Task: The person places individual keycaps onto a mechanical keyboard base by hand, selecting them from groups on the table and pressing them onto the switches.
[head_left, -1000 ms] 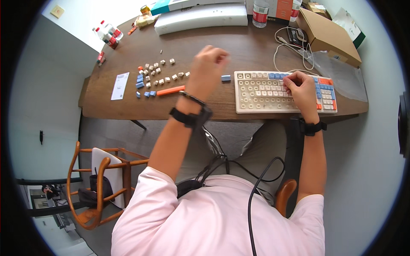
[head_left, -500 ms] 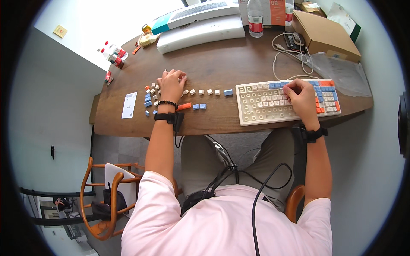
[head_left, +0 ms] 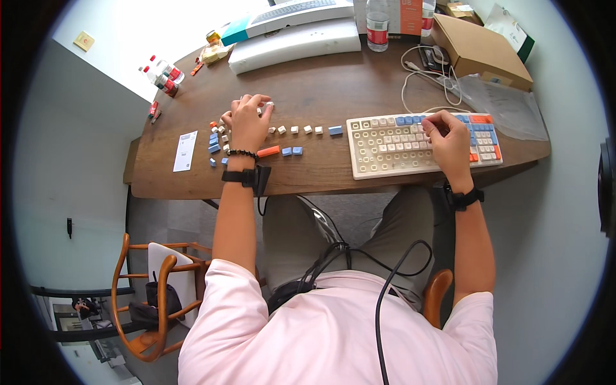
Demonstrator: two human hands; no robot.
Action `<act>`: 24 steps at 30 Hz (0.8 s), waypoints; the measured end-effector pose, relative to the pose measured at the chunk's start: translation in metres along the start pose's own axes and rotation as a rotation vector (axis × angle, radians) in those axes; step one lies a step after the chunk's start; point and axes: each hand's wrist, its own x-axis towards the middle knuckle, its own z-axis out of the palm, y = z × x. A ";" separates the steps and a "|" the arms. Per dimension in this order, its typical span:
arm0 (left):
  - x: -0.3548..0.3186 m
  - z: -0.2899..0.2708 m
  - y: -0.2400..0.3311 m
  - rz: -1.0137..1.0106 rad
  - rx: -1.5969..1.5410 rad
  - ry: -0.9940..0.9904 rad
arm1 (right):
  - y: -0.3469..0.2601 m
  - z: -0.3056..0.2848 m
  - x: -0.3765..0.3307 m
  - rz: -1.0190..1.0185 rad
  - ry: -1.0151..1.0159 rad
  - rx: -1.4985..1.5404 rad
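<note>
My left hand (head_left: pixel 248 123) is over the loose keycaps on the left of the table. Its thumb and index finger close around a small white keycap (head_left: pixel 270 104). Beside and under this hand lie scattered white and blue keycaps (head_left: pixel 213 142), a long orange keycap (head_left: pixel 269 151) and a pair of blue ones (head_left: pixel 292 151). A row of white keycaps (head_left: pixel 294 129) runs to the right, ending in a wider blue one (head_left: pixel 335 130). My right hand (head_left: pixel 451 142) pinches its fingertips together over the partly capped cream keyboard (head_left: pixel 367 168); whatever the fingertips hold is hidden.
A white paper card (head_left: pixel 185 152) lies at the left. Bottles (head_left: pixel 168 70) stand at the far left, and another bottle (head_left: pixel 377 25) stands at the back. Foam packing (head_left: pixel 295 46) supports a keyboard box (head_left: pixel 292 18). A cable (head_left: pixel 405 90), plastic bag (head_left: pixel 513 115) and cardboard box (head_left: pixel 481 51) occupy the far right.
The whole view has shifted slightly. My left hand has moved a little farther from me, its fingers more raised, with the white keycap at its fingertips. My right hand stays over the keyboard, still pinched.
</note>
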 end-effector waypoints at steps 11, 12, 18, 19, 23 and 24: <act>-0.053 -0.013 0.191 0.331 -0.562 -0.065 | -0.003 -0.006 0.004 -0.081 0.047 -0.117; -0.056 -0.006 0.207 0.362 -0.605 -0.075 | -0.003 -0.004 0.005 -0.130 0.030 -0.153; -0.061 0.032 0.266 0.423 -0.675 -0.017 | -0.006 -0.001 0.003 -0.281 -0.025 -0.278; -0.062 0.035 0.270 0.430 -0.646 0.000 | -0.001 0.000 0.005 -0.302 -0.047 -0.284; -0.059 0.045 0.275 0.416 -0.598 -0.016 | -0.004 0.002 0.010 -0.290 -0.086 -0.291; -0.057 0.046 0.276 0.421 -0.619 -0.002 | -0.006 0.002 0.011 -0.251 -0.119 -0.278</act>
